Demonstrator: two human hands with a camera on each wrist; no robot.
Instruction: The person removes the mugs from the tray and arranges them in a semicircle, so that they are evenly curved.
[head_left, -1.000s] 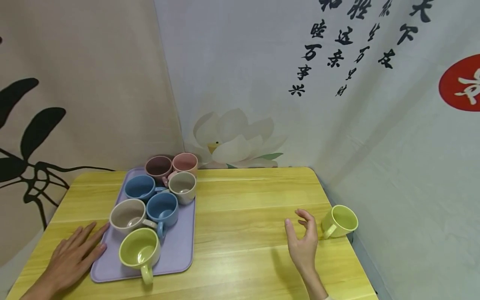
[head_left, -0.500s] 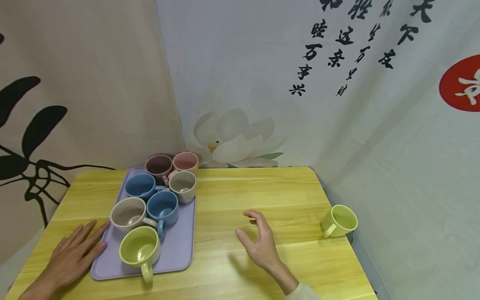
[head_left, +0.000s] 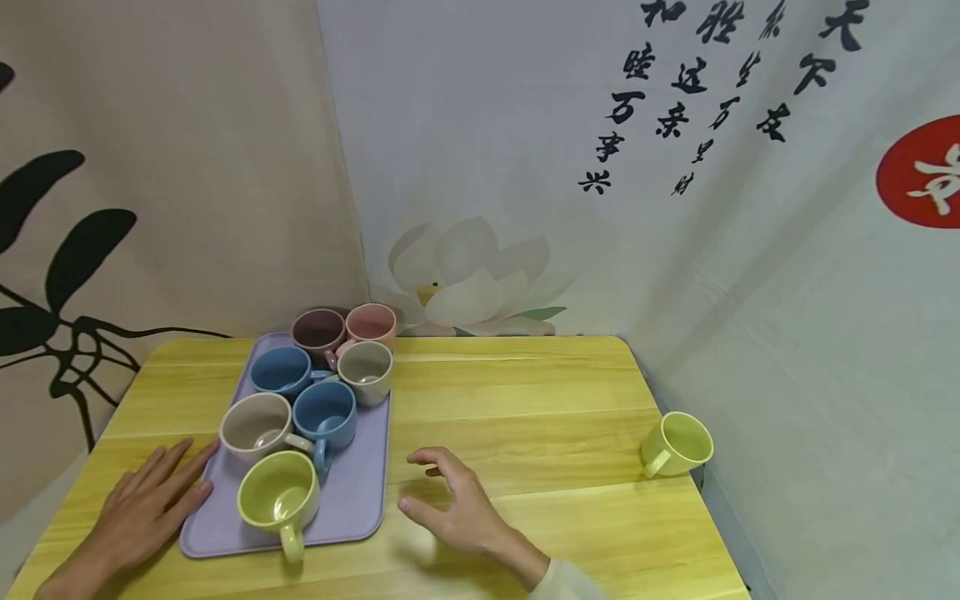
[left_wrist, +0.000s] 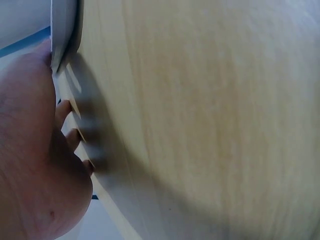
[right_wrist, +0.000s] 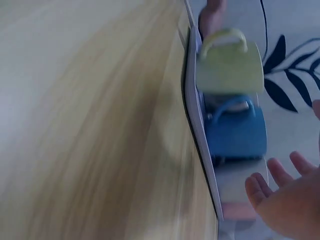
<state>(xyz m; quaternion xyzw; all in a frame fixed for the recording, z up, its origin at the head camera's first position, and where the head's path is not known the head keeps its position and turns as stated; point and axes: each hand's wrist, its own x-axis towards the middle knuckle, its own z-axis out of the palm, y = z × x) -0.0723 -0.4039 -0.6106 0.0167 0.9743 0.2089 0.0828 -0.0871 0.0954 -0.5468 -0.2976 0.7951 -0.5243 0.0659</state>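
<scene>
My left hand point(head_left: 146, 508) lies with fingers spread at the left edge of a purple tray point(head_left: 352, 521), thumb and fingertips touching its rim. On the tray's near end sits a yellow-green mug point(head_left: 279, 492), its handle toward me. Behind it are a beige mug point(head_left: 255, 427) and a blue mug point(head_left: 326, 417). My right hand point(head_left: 465, 508) hovers over the table just right of the tray, fingers loosely bent, thumb apart, holding nothing. In the right wrist view the yellow-green mug point(right_wrist: 230, 70) and blue mug point(right_wrist: 237, 132) show beyond the fingers.
Farther back on the tray stand another blue mug point(head_left: 281, 371), a grey mug point(head_left: 366, 372), a dark mauve mug point(head_left: 318, 333) and a pink mug point(head_left: 372, 323). A second yellow-green mug point(head_left: 677, 444) stands at the table's right edge. A printed cloth hangs behind.
My right hand has swept left across the table, from beside the lone yellow-green mug to near the tray. The left hand and the mugs have stayed put.
</scene>
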